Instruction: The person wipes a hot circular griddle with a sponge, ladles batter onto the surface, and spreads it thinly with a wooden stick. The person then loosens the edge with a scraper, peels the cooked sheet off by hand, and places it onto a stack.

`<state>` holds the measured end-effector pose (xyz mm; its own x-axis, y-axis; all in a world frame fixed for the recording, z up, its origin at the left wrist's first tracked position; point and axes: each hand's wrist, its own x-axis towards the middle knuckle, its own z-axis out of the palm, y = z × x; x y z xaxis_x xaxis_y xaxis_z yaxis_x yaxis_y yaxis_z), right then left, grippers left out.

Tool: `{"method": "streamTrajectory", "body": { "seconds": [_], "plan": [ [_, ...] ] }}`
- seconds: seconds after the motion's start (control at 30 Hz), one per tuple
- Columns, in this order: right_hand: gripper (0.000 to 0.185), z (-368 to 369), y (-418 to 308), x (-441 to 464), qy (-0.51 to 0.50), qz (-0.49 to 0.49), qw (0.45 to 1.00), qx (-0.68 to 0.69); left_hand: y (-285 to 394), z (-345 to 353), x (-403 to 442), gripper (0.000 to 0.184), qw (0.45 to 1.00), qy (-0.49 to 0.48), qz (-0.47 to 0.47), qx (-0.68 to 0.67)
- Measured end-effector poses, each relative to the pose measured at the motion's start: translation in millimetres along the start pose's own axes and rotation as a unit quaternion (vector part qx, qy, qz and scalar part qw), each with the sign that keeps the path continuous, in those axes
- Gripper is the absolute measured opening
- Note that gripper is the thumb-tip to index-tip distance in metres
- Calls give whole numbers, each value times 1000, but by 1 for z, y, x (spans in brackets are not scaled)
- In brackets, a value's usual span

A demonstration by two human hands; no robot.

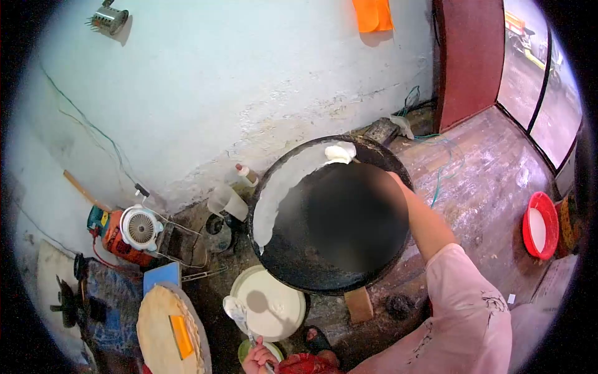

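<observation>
L hand (260,359): grip clamped on ladle (237,311) handle; ladle head at hand's 11 o'clock, by batter tub (303,311) rim, tub's 9 o'clock. R hand (394,179) mostly blurred over pan (283,262), can't tell if grip's apart or tog.; white wad (341,153) at its approx 10 o'clock, pan's 12. Batter smear (274,199) runs 12 to 8 o'clock in pan.

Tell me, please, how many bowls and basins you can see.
3: a white basin below the black pan, a red basin at far right, and a green bowl at the bottom, partly covered by the left hand. Others may be hidden.
</observation>
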<state>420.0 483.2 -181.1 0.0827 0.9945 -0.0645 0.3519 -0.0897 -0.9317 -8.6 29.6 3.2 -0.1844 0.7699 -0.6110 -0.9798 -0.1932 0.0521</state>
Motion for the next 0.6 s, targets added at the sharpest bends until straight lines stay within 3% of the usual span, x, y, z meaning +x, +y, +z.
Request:
{"method": "streamTrajectory", "body": {
  "seconds": [0.03,0.07,0.17,0.2,0.3,0.33,0.4,0.47,0.53,0.6],
  "plan": [
    [29,0,-27,-20,-5,-93,993,-75,-1,1,1,24,1000,14,-21,4],
    [29,-2,-37,-28,-7,-93,993,-74,0,1,3,24,999,29,-44,8],
    [31,-21,-89,-56,36,124,989,-76,0,-12,11,21,995,53,20,80],
    [31,-9,-84,-54,33,124,989,-78,-3,-10,10,25,986,85,59,134],
    [30,25,-85,-56,-32,31,989,-139,2,-17,15,32,986,101,55,117],
    [29,28,-83,-61,-28,-46,981,-189,5,-21,17,32,986,105,49,119],
    [28,5,-119,-97,-55,-11,974,-221,3,-19,15,33,982,117,56,135],
    [29,-12,-126,-119,22,45,962,-267,3,-17,8,33,991,83,28,105],
    [32,-16,-99,-114,107,103,965,-215,5,-23,8,33,994,69,20,82],
    [32,9,-66,-97,67,34,985,-154,6,-23,9,33,992,64,26,105]
  ]
}}
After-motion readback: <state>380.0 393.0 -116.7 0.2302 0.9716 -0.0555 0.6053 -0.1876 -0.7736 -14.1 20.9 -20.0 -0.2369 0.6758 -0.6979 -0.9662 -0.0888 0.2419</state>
